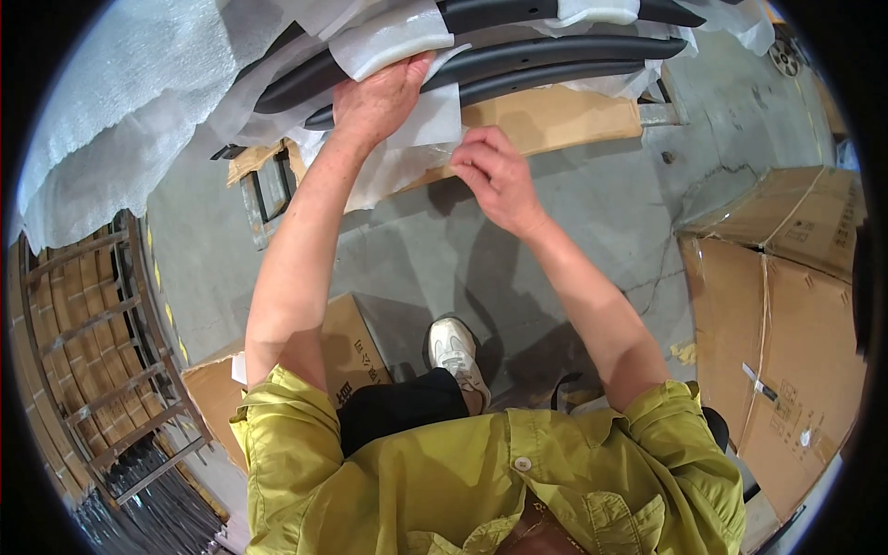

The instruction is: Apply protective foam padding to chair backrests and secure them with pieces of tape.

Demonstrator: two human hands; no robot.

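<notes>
Several long black curved bars (pixel 555 54) lie side by side at the far edge, partly wrapped in white foam sheets (pixel 393 39). My left hand (pixel 381 104) is closed over the bars, its fingertips tucked at the lower edge of a foam wrap. Below it, a loose foam sheet (pixel 435 120) hangs down from the bars. At that sheet's right edge, my right hand (pixel 499 180) makes a pinch with thumb and fingers. What lies in the pinch is small and partly hidden; it looks like the sheet's thin edge.
Brown cardboard (pixel 555 118) sits beneath the bars on a metal frame (pixel 268 199). Large foam sheeting (pixel 120 102) drapes at the upper left. Cardboard boxes (pixel 777 351) stand to the right, another box (pixel 347 347) near my legs. On the left is a metal rack (pixel 102 333).
</notes>
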